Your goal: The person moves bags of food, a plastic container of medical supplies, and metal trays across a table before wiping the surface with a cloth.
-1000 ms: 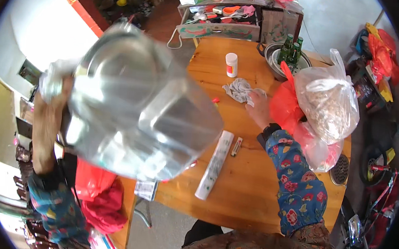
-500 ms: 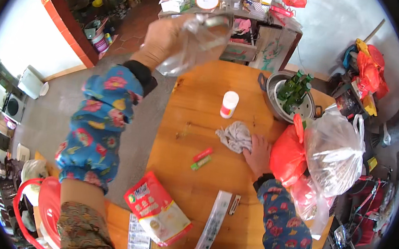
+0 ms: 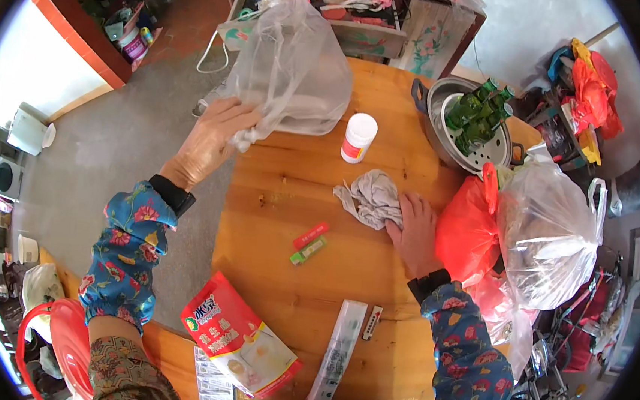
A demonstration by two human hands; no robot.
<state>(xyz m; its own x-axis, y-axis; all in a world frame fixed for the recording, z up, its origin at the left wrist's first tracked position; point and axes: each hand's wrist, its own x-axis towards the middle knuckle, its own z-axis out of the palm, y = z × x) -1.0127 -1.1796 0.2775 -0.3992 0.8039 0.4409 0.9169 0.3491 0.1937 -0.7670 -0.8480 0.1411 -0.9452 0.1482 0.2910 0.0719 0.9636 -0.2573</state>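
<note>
My left hand [image 3: 216,135], past the table's left edge, is closed on the gathered end of a clear plastic bag [image 3: 311,71]. The bag spreads over the far left corner of the wooden table [image 3: 275,196]; what it holds, if anything, I cannot make out. My right hand [image 3: 416,234] lies on the tabletop with its fingers stretched out, touching the edge of a crumpled grey cloth [image 3: 375,199]. Beyond the cloth stands a white bottle with a red label [image 3: 359,138]. Nearer me are a small red packet [image 3: 310,235] and a green one [image 3: 308,250].
To the right, green bottles [image 3: 481,115] stand in a steamer pot [image 3: 444,146]. Red [image 3: 468,227] and clear tied bags [image 3: 550,233] crowd that edge. A red-and-white pouch [image 3: 245,337] and a long white packet [image 3: 338,352] lie near me. An open drawer [image 3: 363,34] faces the table's far end.
My left hand has come down and nearer with the clear bag, which now rests partly on the table's far left corner. My right hand stays by the cloth. The view has shifted slightly.
</note>
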